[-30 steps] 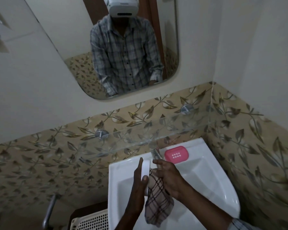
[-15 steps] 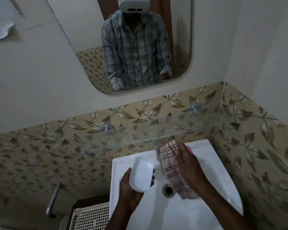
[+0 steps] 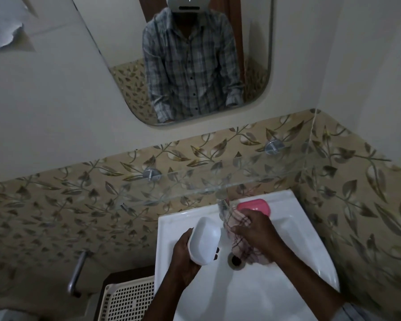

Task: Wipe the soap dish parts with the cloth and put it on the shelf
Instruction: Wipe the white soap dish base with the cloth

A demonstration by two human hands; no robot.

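My left hand [image 3: 183, 258] grips a white soap dish part [image 3: 204, 239] from below, holding it over the left side of the white sink [image 3: 287, 286]. My right hand [image 3: 255, 230] holds a checked pink-and-white cloth [image 3: 241, 244], bunched under the fingers, just right of the white part and above the drain [image 3: 235, 260]. A pink soap dish part [image 3: 257, 205] lies on the sink's back rim behind my right hand. The glass shelf [image 3: 195, 181] runs along the tiled wall above the sink, with nothing on it that I can see.
A chrome tap [image 3: 222, 205] stands at the sink's back rim beside the cloth. A mirror [image 3: 195, 61] hangs above and reflects a person in a checked shirt. A perforated cream basket [image 3: 127, 300] sits left of the sink, beneath a metal handle [image 3: 77, 272]. Leaf-patterned tiles cover both walls.
The white part has turned from edge-on between both hands to face-up in my left hand. My right hand carried the cloth toward the pink part and has come back beside the white part.
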